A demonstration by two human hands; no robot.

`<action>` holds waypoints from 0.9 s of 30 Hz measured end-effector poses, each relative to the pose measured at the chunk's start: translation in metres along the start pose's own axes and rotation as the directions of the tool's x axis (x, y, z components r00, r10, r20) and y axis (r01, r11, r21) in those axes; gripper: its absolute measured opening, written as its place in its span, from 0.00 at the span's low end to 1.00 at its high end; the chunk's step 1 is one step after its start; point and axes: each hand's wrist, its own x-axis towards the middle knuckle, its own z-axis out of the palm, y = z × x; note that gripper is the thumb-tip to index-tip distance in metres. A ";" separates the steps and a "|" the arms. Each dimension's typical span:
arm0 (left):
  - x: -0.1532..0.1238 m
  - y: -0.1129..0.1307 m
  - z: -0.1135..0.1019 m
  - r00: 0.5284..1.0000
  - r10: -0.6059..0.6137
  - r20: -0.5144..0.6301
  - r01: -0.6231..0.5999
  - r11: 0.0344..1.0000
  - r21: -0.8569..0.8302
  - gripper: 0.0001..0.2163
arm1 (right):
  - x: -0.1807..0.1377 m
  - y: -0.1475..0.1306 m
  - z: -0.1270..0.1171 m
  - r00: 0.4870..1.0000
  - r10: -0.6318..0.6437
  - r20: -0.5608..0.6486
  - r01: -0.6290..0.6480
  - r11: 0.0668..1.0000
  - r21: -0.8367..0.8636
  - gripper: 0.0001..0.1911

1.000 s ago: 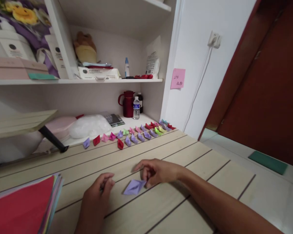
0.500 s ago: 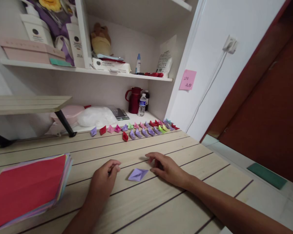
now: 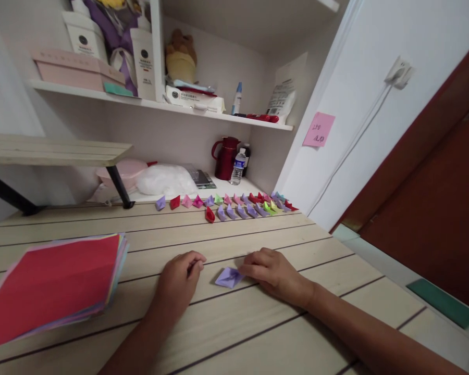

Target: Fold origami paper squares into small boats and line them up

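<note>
A small folded purple paper boat lies on the wooden table between my hands. My right hand rests beside it with curled fingers touching its right end. My left hand sits a little to the left of the boat, fingers curled loosely, nothing visible in them. Farther back, two rows of several small folded paper boats in purple, red, pink and green line the table's far edge.
A stack of coloured paper sheets, red on top, lies at the left. A low wooden riser stands at the back left. Behind it are a red jug, a water bottle and shelves of boxes. A red door is at the right.
The camera has tilted and shifted, so the paper stack shows more fully. My right hand drew in closer to the purple boat and now touches its end. My left hand stayed beside it.
</note>
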 end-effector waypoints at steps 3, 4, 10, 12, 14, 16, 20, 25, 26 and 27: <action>0.000 -0.002 0.002 1.000 0.016 0.005 -0.016 1.000 0.004 0.10 | 0.003 0.001 -0.003 1.000 -0.016 0.017 0.016 1.000 0.002 0.16; 0.000 -0.003 0.002 1.000 0.020 0.005 -0.020 1.000 0.006 0.10 | 0.004 0.001 -0.004 1.000 -0.014 0.021 0.014 1.000 0.011 0.16; 0.001 -0.008 0.006 0.999 0.035 0.014 -0.035 0.999 0.011 0.10 | 0.010 -0.002 -0.006 0.996 0.091 -0.001 -0.090 0.986 0.139 0.13; 0.001 -0.009 0.007 0.999 0.041 0.017 -0.041 0.999 0.010 0.10 | 0.013 -0.002 -0.003 0.986 0.167 -0.028 -0.158 0.967 0.199 0.12; 0.002 -0.009 0.008 0.999 0.043 0.015 -0.043 0.999 0.012 0.09 | 0.018 0.000 0.002 0.965 0.256 -0.055 -0.234 0.938 0.257 0.11; 0.002 -0.010 0.008 0.999 0.035 0.003 -0.035 0.999 0.016 0.10 | 0.026 0.002 0.009 0.937 0.339 -0.081 -0.301 0.904 0.302 0.11; 0.002 -0.013 0.010 0.999 0.009 -0.038 -0.008 1.000 0.015 0.11 | 0.052 0.005 0.025 0.889 0.441 -0.123 -0.380 0.860 0.341 0.11; 0.002 -0.016 0.012 0.998 0.013 -0.055 -0.013 1.000 -0.002 0.11 | 0.093 0.006 0.043 0.849 0.502 -0.166 -0.452 0.852 0.265 0.08; 0.001 -0.016 0.012 0.998 0.014 -0.056 -0.015 1.000 -0.005 0.11 | 0.101 0.006 0.045 0.840 0.514 -0.173 -0.472 0.850 0.235 0.07; 0.001 -0.016 0.013 0.998 0.014 -0.056 -0.015 1.000 -0.008 0.12 | 0.109 0.007 0.048 0.831 0.528 -0.177 -0.494 0.846 0.202 0.06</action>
